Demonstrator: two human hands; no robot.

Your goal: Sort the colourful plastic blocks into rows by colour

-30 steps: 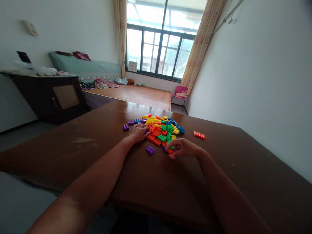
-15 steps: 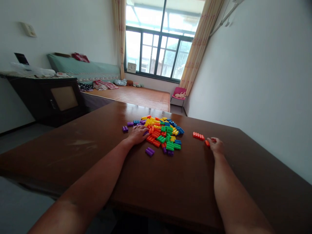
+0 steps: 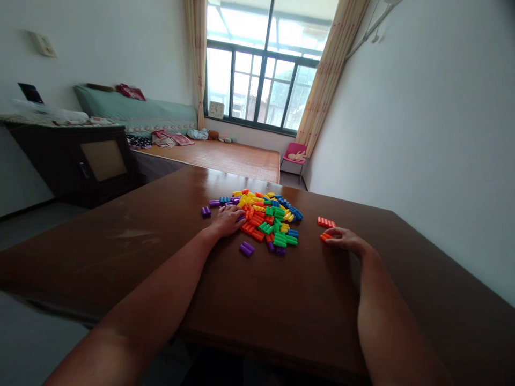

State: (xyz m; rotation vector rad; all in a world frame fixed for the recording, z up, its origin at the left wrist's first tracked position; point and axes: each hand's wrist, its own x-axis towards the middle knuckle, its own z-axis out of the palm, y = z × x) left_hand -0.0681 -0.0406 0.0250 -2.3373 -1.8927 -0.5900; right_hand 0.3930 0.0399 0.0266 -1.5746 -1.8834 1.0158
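A pile of red, green, yellow, blue and purple plastic blocks [image 3: 267, 217] lies on the brown table [image 3: 161, 246]. My left hand [image 3: 227, 221] rests at the pile's left side, its fingers over a purple block [image 3: 240, 218]. Right of the pile is a row of joined red blocks [image 3: 325, 222]. Just in front of that row, my right hand [image 3: 341, 238] has its fingers closed on an orange-red block [image 3: 325, 236]. One purple block [image 3: 247, 249] lies apart in front of the pile, another [image 3: 206, 212] to its left.
Beyond the table are a low bed [image 3: 225, 155] with cloths and soft toys, a pink chair [image 3: 295, 153] and a window. A dark cabinet [image 3: 72, 161] stands at the left, and a white wall rises at the right.
My right hand has moved left with the orange-red block, which is now in front of the red row. My left hand has stayed at the pile.
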